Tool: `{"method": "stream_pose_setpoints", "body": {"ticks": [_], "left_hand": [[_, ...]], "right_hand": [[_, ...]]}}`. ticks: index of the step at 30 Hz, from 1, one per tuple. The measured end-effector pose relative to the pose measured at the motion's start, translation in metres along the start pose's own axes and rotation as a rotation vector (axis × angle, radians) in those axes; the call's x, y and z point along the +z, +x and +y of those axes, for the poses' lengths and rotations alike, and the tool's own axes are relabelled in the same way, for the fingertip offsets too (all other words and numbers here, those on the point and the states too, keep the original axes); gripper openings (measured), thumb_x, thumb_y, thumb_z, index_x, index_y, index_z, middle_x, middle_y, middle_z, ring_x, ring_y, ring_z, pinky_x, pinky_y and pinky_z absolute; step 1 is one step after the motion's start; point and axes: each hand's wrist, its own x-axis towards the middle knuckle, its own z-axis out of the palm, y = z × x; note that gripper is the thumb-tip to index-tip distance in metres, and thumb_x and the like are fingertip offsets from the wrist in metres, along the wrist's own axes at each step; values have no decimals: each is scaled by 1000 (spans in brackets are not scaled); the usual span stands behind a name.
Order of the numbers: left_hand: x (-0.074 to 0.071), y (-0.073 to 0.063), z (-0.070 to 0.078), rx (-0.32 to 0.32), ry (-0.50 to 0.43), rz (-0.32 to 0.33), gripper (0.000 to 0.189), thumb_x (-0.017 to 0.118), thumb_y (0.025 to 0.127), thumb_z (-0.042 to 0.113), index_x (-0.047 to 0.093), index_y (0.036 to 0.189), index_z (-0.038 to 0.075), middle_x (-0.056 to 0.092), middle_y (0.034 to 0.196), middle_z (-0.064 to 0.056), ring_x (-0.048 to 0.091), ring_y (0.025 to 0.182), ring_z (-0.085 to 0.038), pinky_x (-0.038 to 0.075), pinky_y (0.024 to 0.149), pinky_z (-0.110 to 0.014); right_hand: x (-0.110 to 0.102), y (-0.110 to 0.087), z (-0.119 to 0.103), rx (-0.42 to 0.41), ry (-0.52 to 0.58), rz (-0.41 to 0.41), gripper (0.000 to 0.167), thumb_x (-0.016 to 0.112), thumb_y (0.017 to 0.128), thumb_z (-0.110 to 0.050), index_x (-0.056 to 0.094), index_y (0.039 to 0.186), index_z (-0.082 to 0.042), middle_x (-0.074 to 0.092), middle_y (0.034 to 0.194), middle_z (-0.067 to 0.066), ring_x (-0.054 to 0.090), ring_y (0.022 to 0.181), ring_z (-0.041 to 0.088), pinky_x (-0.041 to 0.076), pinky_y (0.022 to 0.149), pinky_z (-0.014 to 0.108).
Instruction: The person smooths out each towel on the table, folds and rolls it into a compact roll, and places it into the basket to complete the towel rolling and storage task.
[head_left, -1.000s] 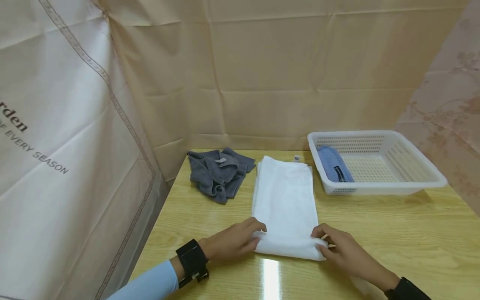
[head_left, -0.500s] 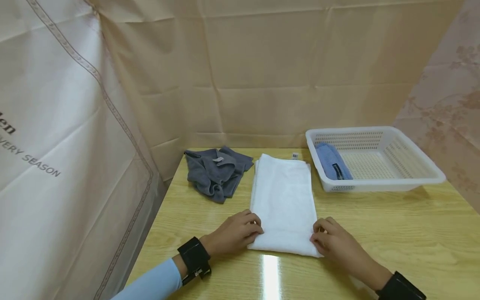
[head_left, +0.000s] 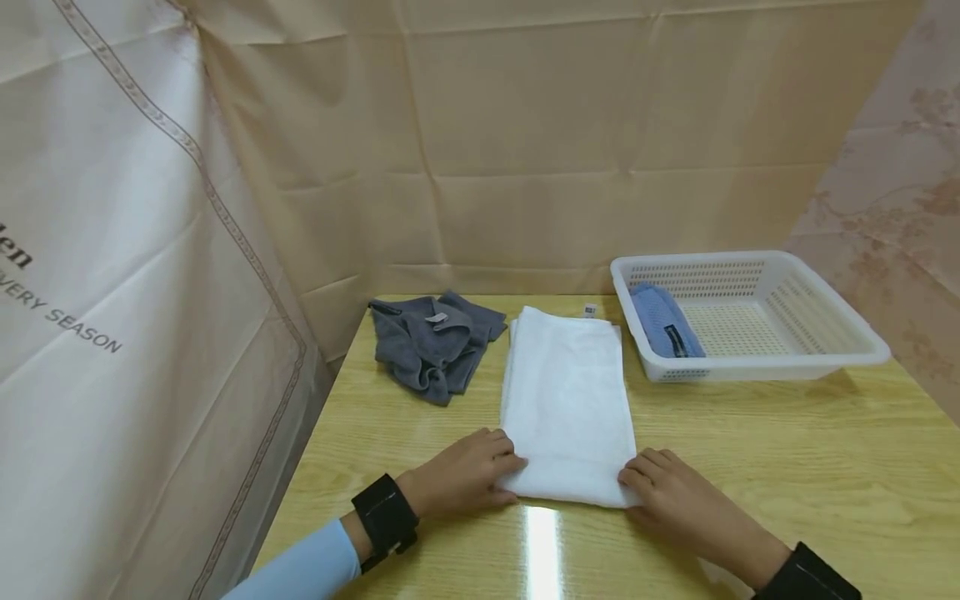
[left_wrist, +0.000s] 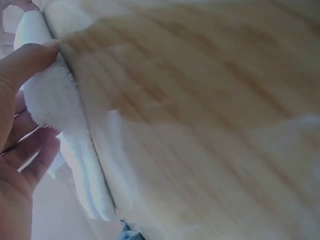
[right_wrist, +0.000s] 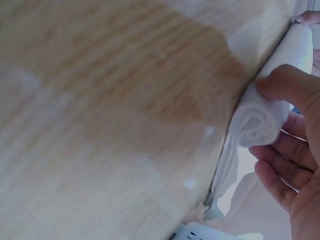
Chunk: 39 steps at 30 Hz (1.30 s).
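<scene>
The white towel (head_left: 566, 400) lies lengthwise on the table (head_left: 750, 433), its near end rolled into a small spiral. The left hand's (head_left: 471, 473) grip holds the roll's left end between thumb and fingers; the right hand's (head_left: 681, 504) grip pinches the right end likewise. A crumpled gray cloth (head_left: 435, 346) lies beside the towel; opposite, a white plastic basket (head_left: 780, 367) holds a blue cloth (head_left: 663, 321).

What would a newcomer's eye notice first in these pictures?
Probably the white towel in the head view's lower middle, its near edge rolled, with the left hand and right hand gripping the roll's ends. Next, perhaps the basket at the far right of the table, holding a blue cloth, and the crumpled gray cloth at the far left.
</scene>
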Motion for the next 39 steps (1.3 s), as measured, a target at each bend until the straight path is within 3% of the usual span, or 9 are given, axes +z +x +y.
{"method": "stream_pose_setpoints", "body": {"ticks": [4, 8, 14, 18, 24, 29, 33, 36, 39], "left_hand": [[-1, 1, -2, -43, -82, 8, 39, 73, 97, 36, 71, 128, 12, 62, 110, 3, 57, 100, -8, 48, 89, -19], [0, 2, -5, -103, -168, 8, 35, 67, 101, 33, 68, 129, 11, 65, 111, 3, 59, 97, -4, 49, 86, -17], [3, 4, -9, -203, -366, 19, 33, 59, 106, 34, 59, 136, 20, 60, 94, 10, 49, 73, -1, 44, 68, -17], [6, 4, -11, -246, -482, 80, 26, 61, 106, 31, 61, 131, 24, 58, 93, 11, 50, 73, 0, 45, 66, -16], [9, 5, -15, -262, -565, 198, 17, 66, 104, 21, 69, 120, 18, 59, 108, 6, 55, 82, -2, 51, 71, -17], [10, 9, -15, -299, -555, 211, 28, 63, 105, 21, 61, 133, 22, 57, 99, 8, 52, 77, -4, 48, 67, -19], [8, 12, -15, -318, -525, 178, 25, 61, 106, 20, 65, 130, 23, 56, 94, 8, 51, 78, -5, 46, 67, -19], [6, 15, -16, -309, -454, 169, 21, 63, 105, 19, 73, 123, 18, 58, 96, 5, 51, 81, -4, 46, 68, -17], [5, 18, -18, -277, -317, 196, 20, 68, 102, 19, 77, 119, 15, 57, 103, 3, 50, 88, -8, 45, 74, -18]], "right_hand": [[2, -1, -2, 60, 18, 28, 43, 91, 66, -11, 69, 102, -2, 67, 98, 6, 64, 91, 21, 57, 81, 41], [1, -2, -2, 168, 111, 33, 41, 87, 70, -7, 69, 106, -2, 67, 97, 5, 65, 85, 16, 58, 73, 34], [3, -5, 6, 267, 247, 37, 44, 85, 77, -5, 63, 115, -9, 68, 97, 1, 60, 81, 4, 54, 64, 26], [5, -5, 14, 338, 411, 8, 38, 79, 87, -5, 59, 117, -17, 67, 95, -5, 54, 74, -1, 48, 59, 23], [7, 0, 24, 450, 587, -17, 29, 70, 97, -6, 59, 119, -21, 49, 73, -17, 45, 62, -3, 42, 53, 21], [8, 7, 31, 584, 644, -52, 21, 70, 98, -10, 63, 117, -18, 50, 69, -13, 45, 60, 1, 42, 54, 23], [10, 11, 34, 688, 701, -43, 21, 72, 97, -10, 61, 115, -14, 61, 90, 1, 52, 65, 5, 47, 57, 26], [13, 12, 34, 709, 709, -7, 20, 73, 95, -5, 61, 109, -13, 56, 104, 8, 55, 67, 7, 49, 58, 26], [14, 15, 33, 676, 641, 25, 19, 74, 93, 0, 65, 100, -15, 53, 103, 6, 53, 68, 6, 48, 58, 25]]}}
